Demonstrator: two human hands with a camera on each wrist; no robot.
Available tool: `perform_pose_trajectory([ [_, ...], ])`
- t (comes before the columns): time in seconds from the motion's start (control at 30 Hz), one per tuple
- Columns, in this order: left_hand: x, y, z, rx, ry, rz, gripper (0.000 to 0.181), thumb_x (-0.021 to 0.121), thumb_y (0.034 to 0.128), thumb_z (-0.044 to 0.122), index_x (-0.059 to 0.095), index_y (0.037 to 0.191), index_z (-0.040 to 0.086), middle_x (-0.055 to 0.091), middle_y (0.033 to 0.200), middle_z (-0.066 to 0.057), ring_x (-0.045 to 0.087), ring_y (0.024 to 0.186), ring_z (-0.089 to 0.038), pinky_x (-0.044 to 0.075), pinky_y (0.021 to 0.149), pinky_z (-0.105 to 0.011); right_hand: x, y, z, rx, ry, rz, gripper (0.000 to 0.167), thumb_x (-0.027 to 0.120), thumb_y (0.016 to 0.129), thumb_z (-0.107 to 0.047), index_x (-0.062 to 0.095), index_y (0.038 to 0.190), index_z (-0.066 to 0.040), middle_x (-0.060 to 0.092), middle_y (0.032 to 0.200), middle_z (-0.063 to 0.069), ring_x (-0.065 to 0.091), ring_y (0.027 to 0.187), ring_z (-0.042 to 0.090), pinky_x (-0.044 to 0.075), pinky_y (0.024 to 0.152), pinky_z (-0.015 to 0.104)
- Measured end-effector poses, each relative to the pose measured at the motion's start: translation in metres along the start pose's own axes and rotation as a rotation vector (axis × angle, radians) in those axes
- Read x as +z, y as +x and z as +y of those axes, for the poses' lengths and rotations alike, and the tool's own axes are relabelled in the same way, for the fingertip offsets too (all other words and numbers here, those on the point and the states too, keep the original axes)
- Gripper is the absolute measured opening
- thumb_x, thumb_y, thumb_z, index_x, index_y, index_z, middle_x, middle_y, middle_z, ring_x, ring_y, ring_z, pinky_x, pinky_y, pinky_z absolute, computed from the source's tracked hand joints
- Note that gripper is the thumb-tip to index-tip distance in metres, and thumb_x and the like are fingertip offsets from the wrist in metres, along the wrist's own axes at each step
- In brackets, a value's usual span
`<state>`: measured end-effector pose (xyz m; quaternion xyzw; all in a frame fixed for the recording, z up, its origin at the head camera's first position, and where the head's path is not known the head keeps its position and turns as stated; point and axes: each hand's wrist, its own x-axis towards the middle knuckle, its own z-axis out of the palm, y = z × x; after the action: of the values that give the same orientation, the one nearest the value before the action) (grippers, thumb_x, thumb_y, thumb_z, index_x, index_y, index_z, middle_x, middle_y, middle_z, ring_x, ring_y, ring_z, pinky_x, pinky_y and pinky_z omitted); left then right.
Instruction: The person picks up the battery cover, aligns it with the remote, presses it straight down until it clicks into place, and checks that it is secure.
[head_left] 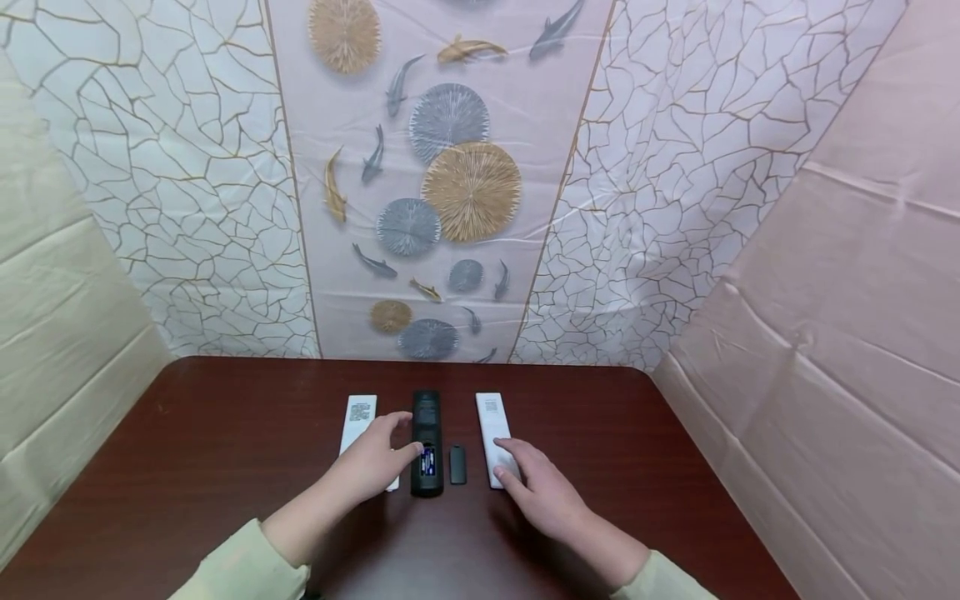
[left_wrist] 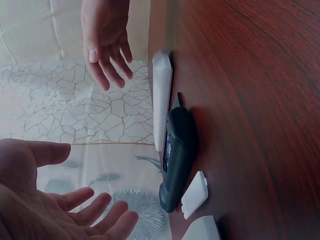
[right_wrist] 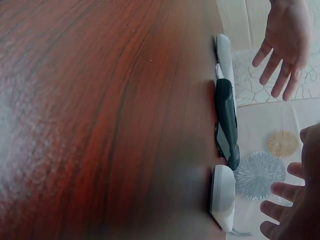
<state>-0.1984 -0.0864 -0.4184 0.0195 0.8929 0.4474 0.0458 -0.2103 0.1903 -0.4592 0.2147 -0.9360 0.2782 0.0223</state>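
A black remote control (head_left: 427, 412) lies face down mid-table, its battery compartment uncovered and two batteries (head_left: 428, 461) showing inside. Beside it, on the right, is a small dark battery cover (head_left: 457, 465). My left hand (head_left: 371, 458) hovers between the black remote and the left white remote (head_left: 360, 413), fingers relaxed and holding nothing. It partly hides that white remote and a small white cover (left_wrist: 195, 195) lying near it. Over the lower part of the right white remote (head_left: 490, 421) hangs my right hand (head_left: 547, 492), its fingers loosely spread and grasping nothing.
The dark red wooden table (head_left: 225, 433) carries all these items. Behind it hangs a patterned cloth (head_left: 465, 183) with fish and round leaf shapes. Plain beige cloth (head_left: 840, 333) closes off the right side, and similar cloth (head_left: 67, 350) the left.
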Motion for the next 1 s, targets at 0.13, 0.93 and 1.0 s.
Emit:
perform_pose_trajectory([
  [0.13, 0.000, 0.000, -0.002, -0.004, -0.009, 0.009, 0.056, 0.065, 0.0961, 0.030, 0.048, 0.143, 0.003, 0.050, 0.142, -0.017, 0.052, 0.126, -0.034, 0.045, 0.100, -0.056, 0.000, 0.001, -0.002, -0.006, -0.001, 0.004, 0.043, 0.054, 0.103, -0.034, 0.051, 0.143, -0.021, 0.049, 0.146, 0.003, 0.043, 0.137, 0.024, 0.038, 0.109, 0.049],
  [0.93, 0.023, 0.036, -0.008, -0.077, -0.050, 0.026, 0.060, 0.064, 0.0968, 0.032, 0.044, 0.145, 0.002, 0.056, 0.136, -0.021, 0.055, 0.122, -0.036, 0.049, 0.094, -0.056, 0.019, 0.037, -0.023, -0.083, -0.107, -0.090, 0.041, 0.066, 0.094, -0.033, 0.063, 0.130, -0.013, 0.062, 0.126, 0.000, 0.055, 0.119, 0.022, 0.044, 0.101, 0.050],
  [1.0, 0.025, 0.041, -0.008, -0.086, -0.056, 0.021, 0.060, 0.063, 0.0971, 0.031, 0.044, 0.145, 0.002, 0.055, 0.137, -0.021, 0.055, 0.122, -0.036, 0.049, 0.095, -0.056, 0.022, 0.042, -0.022, -0.084, -0.131, -0.103, 0.040, 0.067, 0.094, -0.034, 0.064, 0.129, -0.014, 0.062, 0.124, 0.000, 0.056, 0.116, 0.022, 0.044, 0.100, 0.049],
])
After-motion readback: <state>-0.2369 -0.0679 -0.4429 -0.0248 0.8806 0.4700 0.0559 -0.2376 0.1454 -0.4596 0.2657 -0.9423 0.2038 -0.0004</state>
